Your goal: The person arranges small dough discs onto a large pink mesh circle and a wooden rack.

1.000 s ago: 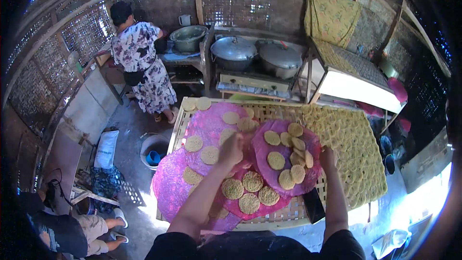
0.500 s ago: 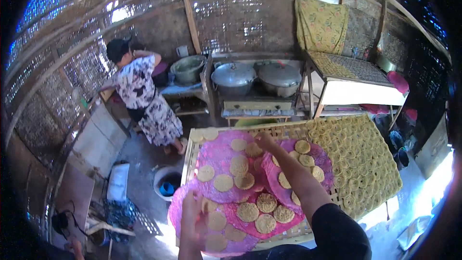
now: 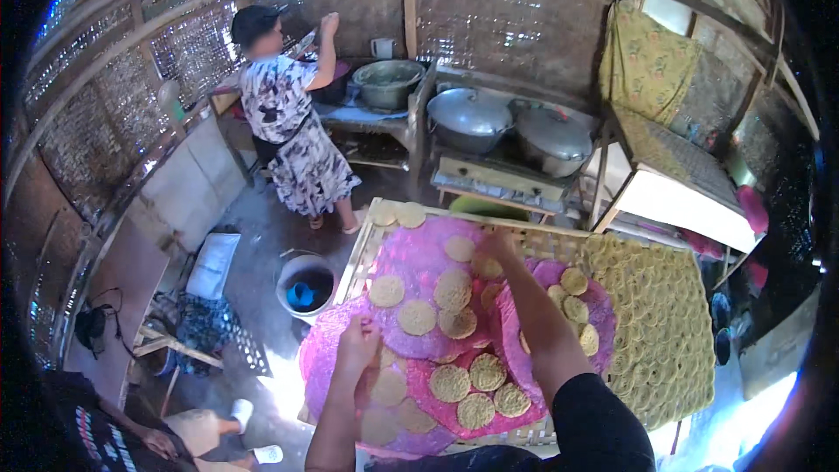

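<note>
Stretching across the middle, a slatted bamboo rack [image 3: 564, 250] is bearing a dense spread of yellow coiled rounds [image 3: 657, 332] on its right side. Beyond its far left corner, a person in flowered clothes [image 3: 301, 135] is standing with one hand raised. Two lidded pots [image 3: 472, 118] are sitting side by side on the stove behind the rack. On the rack's left and middle, a purple sheet [image 3: 406, 253] is lying beside a smaller purple sheet [image 3: 601, 301], with a red-pink sheet [image 3: 420, 378] showing nearer. A bucket [image 3: 322, 308] is standing on the floor left of the rack, and a blue scoop [image 3: 301, 295] is resting inside it. The right hand [image 3: 500, 247] is reaching over the sheets' far part, beside a pale cake; its blurred fingers are hiding whether they are gripping. The left hand [image 3: 357, 345] is hovering or resting near the left edge; its grip cannot be told. Round cakes [image 3: 417, 317] are lying scattered over the sheets, some overlapping.
</note>
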`<state>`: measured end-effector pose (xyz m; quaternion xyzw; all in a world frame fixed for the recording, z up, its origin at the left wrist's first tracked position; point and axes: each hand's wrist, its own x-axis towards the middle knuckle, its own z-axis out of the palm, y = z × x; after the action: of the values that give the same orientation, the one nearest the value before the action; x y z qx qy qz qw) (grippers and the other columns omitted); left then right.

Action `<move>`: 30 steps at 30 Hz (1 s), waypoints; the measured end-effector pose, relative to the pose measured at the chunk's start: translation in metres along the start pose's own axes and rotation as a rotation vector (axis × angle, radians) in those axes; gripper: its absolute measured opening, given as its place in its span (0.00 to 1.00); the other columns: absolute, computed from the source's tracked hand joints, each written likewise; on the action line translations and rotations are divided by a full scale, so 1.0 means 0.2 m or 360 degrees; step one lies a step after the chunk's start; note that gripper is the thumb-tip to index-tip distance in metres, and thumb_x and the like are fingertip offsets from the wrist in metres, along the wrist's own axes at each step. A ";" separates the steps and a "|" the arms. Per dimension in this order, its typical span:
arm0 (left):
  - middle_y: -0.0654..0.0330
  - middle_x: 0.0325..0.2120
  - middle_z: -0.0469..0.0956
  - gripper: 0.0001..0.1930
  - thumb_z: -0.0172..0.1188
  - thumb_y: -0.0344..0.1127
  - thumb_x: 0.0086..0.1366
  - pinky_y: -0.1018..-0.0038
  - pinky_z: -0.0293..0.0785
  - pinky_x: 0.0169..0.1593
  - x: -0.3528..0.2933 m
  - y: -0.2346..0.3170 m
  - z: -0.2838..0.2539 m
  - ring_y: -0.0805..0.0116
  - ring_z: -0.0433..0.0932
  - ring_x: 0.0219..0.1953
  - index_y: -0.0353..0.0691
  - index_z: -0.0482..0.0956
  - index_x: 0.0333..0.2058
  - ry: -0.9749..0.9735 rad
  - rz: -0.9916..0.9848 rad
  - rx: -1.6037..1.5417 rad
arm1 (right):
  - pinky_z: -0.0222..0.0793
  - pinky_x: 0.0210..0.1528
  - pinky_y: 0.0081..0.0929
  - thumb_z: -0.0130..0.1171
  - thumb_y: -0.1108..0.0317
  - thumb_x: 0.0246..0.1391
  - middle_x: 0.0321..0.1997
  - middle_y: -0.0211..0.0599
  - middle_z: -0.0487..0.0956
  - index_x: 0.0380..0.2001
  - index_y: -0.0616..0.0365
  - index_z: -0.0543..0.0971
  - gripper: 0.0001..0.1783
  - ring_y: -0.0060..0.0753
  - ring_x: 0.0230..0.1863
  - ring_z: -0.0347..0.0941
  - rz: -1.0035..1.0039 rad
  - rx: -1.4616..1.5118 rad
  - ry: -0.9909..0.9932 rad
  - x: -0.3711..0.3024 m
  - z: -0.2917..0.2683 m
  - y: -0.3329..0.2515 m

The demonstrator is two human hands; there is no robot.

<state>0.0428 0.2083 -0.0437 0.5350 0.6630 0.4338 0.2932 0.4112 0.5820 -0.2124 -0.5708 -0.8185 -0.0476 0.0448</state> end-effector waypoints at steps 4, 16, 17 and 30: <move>0.54 0.26 0.78 0.14 0.63 0.29 0.53 0.70 0.73 0.34 0.05 -0.12 0.02 0.62 0.77 0.27 0.37 0.77 0.41 -0.0060 0.0183 0.0064 | 0.72 0.36 0.51 0.53 0.56 0.49 0.32 0.49 0.79 0.33 0.57 0.81 0.17 0.49 0.36 0.77 -0.0144 0.0051 0.0109 -0.07 -0.22 -0.31; 0.59 0.38 0.72 0.16 0.58 0.18 0.53 0.81 0.72 0.34 0.13 0.58 0.00 0.75 0.74 0.34 0.36 0.78 0.42 0.0015 0.0520 -0.0104 | 0.71 0.31 0.31 0.59 0.69 0.48 0.31 0.40 0.79 0.32 0.61 0.76 0.08 0.33 0.29 0.75 -0.0188 0.1698 0.0516 -0.49 -1.36 -0.43; 0.60 0.39 0.71 0.16 0.58 0.18 0.53 0.81 0.72 0.34 0.12 0.69 -0.03 0.76 0.74 0.34 0.35 0.78 0.42 -0.0002 0.0552 -0.0050 | 0.70 0.29 0.27 0.59 0.69 0.50 0.31 0.37 0.79 0.32 0.61 0.75 0.08 0.28 0.27 0.75 -0.0256 0.1751 0.0603 -0.49 -1.41 -0.40; 0.60 0.43 0.69 0.20 0.55 0.15 0.52 0.80 0.76 0.37 -0.13 1.24 0.15 0.78 0.73 0.33 0.32 0.75 0.46 -0.0306 0.0589 -0.0355 | 0.72 0.24 0.23 0.57 0.71 0.53 0.27 0.37 0.81 0.29 0.64 0.74 0.06 0.21 0.23 0.74 0.0364 0.2089 0.0700 -1.26 -2.05 0.34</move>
<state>0.1868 0.2034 0.1610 0.6507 0.4706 0.4978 0.3275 0.5688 0.3179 0.1637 -0.4853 -0.5848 0.3471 0.5495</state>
